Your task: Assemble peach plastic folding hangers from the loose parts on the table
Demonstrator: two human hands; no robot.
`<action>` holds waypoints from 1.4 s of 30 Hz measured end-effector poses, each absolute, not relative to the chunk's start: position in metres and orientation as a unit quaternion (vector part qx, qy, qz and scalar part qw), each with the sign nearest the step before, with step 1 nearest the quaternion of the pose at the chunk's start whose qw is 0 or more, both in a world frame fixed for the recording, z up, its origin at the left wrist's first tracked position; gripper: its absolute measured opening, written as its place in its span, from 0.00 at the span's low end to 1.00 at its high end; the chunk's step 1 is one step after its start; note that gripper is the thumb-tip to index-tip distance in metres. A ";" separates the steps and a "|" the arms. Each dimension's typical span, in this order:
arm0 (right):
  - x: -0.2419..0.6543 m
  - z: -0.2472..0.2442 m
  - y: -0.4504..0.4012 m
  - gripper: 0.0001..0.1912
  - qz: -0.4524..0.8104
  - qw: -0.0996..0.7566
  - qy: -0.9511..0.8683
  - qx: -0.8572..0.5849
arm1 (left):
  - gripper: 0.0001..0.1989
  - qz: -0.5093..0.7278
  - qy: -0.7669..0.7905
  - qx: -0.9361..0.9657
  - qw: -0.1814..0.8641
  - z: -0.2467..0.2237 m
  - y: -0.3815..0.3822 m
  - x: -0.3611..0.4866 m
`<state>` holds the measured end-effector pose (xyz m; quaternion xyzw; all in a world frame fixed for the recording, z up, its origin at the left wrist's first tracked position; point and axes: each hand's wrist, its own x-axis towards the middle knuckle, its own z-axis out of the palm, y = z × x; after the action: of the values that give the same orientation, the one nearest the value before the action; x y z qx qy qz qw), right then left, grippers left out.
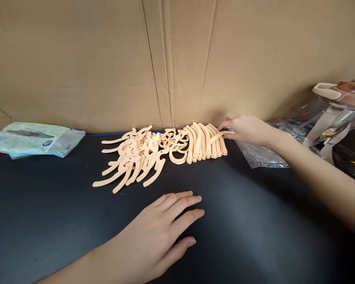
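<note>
while the right hand (244,127) pinches a curved strip (220,136) at the strip row's (198,144) right end, the left hand (161,230) spreads loose fingers over open black bench (254,221), cardboard wall (91,71) along its far edge.

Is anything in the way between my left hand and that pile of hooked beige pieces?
Nothing visible stands between your left hand and the hooked beige pieces; only black tabletop shows between them.

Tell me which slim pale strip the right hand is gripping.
The crosswise strip over the right part of the row, one end in the right hand; the other strips there run roughly front to back.
</note>
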<state>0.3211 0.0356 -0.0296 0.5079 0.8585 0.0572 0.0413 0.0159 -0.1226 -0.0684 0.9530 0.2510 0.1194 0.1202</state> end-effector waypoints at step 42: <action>0.286 -0.028 0.005 0.22 0.039 0.029 0.835 0.549 | 0.25 0.170 0.365 0.914 -0.051 -0.082 -0.071 0.052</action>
<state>0.2858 0.0053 -0.0280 0.5485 0.8348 0.0387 0.0286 0.0520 -0.0709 -0.0817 0.9138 0.3652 0.1703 -0.0505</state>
